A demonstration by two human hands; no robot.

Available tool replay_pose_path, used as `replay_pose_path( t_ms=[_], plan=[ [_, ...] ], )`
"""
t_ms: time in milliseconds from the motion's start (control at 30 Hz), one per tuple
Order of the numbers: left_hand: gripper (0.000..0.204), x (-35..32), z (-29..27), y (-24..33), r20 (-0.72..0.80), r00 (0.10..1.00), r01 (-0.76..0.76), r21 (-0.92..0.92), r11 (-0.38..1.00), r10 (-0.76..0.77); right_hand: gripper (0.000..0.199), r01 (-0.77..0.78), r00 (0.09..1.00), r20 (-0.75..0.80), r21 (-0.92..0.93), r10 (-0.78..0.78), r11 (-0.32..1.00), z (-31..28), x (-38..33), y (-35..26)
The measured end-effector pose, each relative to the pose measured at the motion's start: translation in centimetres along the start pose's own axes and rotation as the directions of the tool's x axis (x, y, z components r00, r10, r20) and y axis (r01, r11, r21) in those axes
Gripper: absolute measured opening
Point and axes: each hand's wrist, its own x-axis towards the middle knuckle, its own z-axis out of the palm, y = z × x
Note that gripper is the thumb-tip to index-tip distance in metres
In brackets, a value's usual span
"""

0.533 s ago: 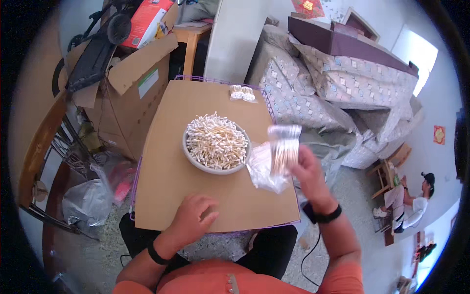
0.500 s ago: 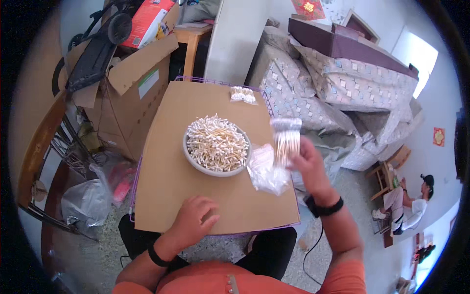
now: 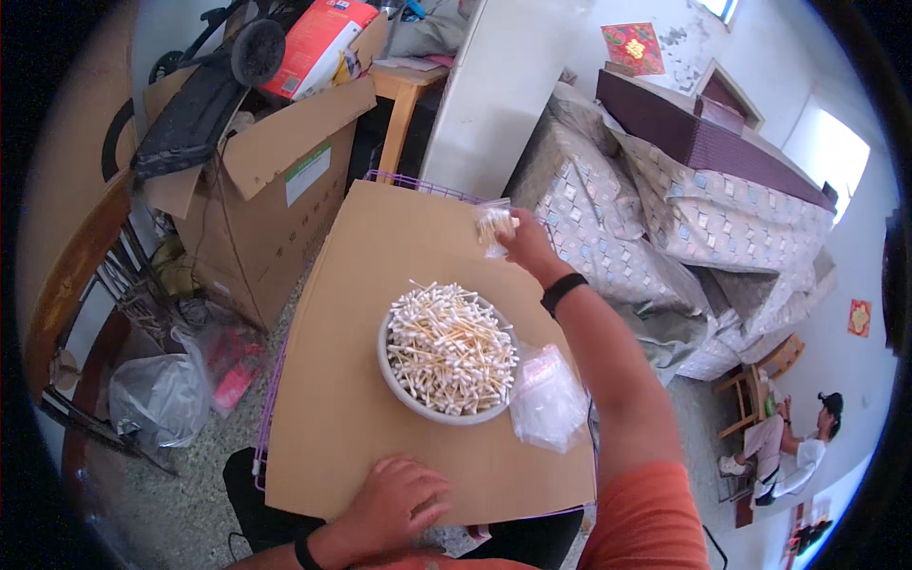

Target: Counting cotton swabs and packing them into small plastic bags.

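Observation:
At the far right corner of the cardboard-topped table point(image 3: 332, 380), my right hand point(image 3: 528, 239) grips a small clear bag of cotton swabs point(image 3: 493, 224). The bag is at the spot where another filled bag lay; I cannot make that one out separately now. My left hand point(image 3: 403, 496) rests over the near edge of the cardboard, fingers loosely bent and apart, holding nothing. Between the hands stands a round grey bowl point(image 3: 384, 366) heaped with loose cotton swabs point(image 3: 451, 351). Right of the bowl, touching or nearly touching it, lies a stack of clear plastic bags point(image 3: 551, 404).
A large open carton point(image 3: 275, 223) stands on the floor left of the table, with plastic bags point(image 3: 161, 399) nearer me. Cloth-covered furniture point(image 3: 608, 209) borders the far right side. A person point(image 3: 807, 451) sits farther off at the right.
My right hand has carried the filled bag of cotton swabs from beside the plastic bags to the table's far right corner. The view has shifted; my left hand stays near the front edge.

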Motion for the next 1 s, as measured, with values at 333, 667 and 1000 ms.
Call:
replay_pose_path(
  t_ms=[333,667,1000],
  plan=[
    [0.024,1.0,-1.5,1.3,-0.036,0.999,0.017,-0.125,0.992,-0.022,0.049,0.120,0.982,-0.078,-0.427,-0.169,0.896,5.2,9.6,2.4],
    [0.023,0.0,-0.9,1.9,0.017,0.994,0.106,-0.111,0.988,-0.105,0.037,0.168,0.980,-0.005,-0.520,-0.199,0.838,3.8,5.9,1.7],
    [0.017,0.7,-0.2,0.8,-0.054,0.999,-0.003,-0.030,1.000,0.002,0.026,0.416,0.881,0.343,-0.235,-0.326,0.878,-8.3,-11.9,-3.0]
  ],
)
